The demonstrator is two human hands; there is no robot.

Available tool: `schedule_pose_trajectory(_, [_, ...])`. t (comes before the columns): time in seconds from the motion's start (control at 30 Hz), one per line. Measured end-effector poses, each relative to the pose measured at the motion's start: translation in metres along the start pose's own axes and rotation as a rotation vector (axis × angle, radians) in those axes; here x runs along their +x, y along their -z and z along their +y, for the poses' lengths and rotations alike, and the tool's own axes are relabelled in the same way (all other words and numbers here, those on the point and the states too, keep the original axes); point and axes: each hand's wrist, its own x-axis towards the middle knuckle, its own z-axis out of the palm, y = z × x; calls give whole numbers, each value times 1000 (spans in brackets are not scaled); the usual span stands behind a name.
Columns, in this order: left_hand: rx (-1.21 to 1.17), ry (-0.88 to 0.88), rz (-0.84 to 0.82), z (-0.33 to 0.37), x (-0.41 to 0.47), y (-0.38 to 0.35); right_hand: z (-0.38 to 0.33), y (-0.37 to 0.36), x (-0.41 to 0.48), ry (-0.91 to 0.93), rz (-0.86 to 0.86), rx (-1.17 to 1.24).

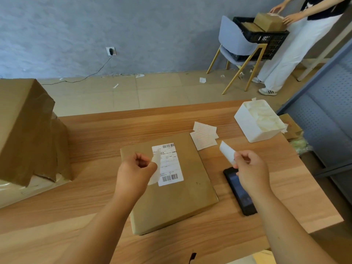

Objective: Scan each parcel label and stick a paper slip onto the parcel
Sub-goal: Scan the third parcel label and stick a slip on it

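Parcel: a flat brown parcel (171, 202) lies on the desk (95, 134), below and between the two grips, label side up.
Label: the white label (170, 166) has barcodes at its far and near ends and sits just right of the left grip.
Left grip: the left grip (136, 166) hovers over the parcel's far left part, fingers curled, pinching a curled white paper piece (154, 172) that hangs over the label's left edge.
Right grip: the right grip (249, 168) pinches a small white paper slip (226, 152), which sticks up and leftward, off the parcel's right edge.
Under the right grip: a black handheld device (242, 195) lies flat just beside the parcel.
Beyond the right grip: loose slips (204, 137) lie at the parcel's far right corner; farther right stands a white box (253, 128) of crumpled pale paper.
Left of the left grip: a large cardboard box (24, 126), well apart.
Background: another person's hands rest on a brown box in a black crate (262, 33) on a blue chair (232, 39).
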Motion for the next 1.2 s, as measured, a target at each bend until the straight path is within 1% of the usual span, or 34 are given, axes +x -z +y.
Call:
schedule_pose_trajectory(0.1, [130, -73, -43, 11, 4, -24, 8, 19, 27, 93, -226, -266])
schedule_pose_trajectory(0.2, [190, -111, -102, 29, 9, -60, 19, 43, 56, 180, -473, -540])
schedule_pose_trajectory(0.27, [220, -135, -118, 44, 13, -92, 28, 61, 77, 181, -599, -634])
schedule_pose_trajectory(0.3, [231, -148, -120, 53, 16, -110, 34, 70, 88, 175, -633, -652])
schedule_pose_trajectory(0.43, [311, -256, -160, 89, 31, -190, 56, 105, 136, 178, -642, -630])
schedule_pose_trajectory(0.53, [344, -429, -198, 116, 43, -255, 74, 131, 169, 156, -630, -582])
schedule_pose_trajectory(0.67, [353, -697, -204, 147, 57, -332, 97, 158, 203, 125, -601, -573])
schedule_pose_trajectory(0.77, [431, -790, -232, 155, 74, -376, 110, 175, 219, 87, -589, -526])
schedule_pose_trajectory(0.87, [652, -840, -311, 147, 91, -404, 120, 188, 231, 71, -567, -501])
schedule_pose_trajectory(0.93, [775, -872, -298, 143, 96, -410, 126, 193, 237, 58, -568, -492])
schedule_pose_trajectory(1.0, [778, -894, -272, 141, 96, -410, 130, 196, 242, 57, -572, -481])
schedule_pose_trajectory(1.07, [726, -896, -252, 142, 91, -407, 132, 198, 245, 72, -570, -476])
schedule_pose_trajectory(1.2, [649, -802, -250, 141, 79, -391, 130, 198, 247, 91, -539, -443])
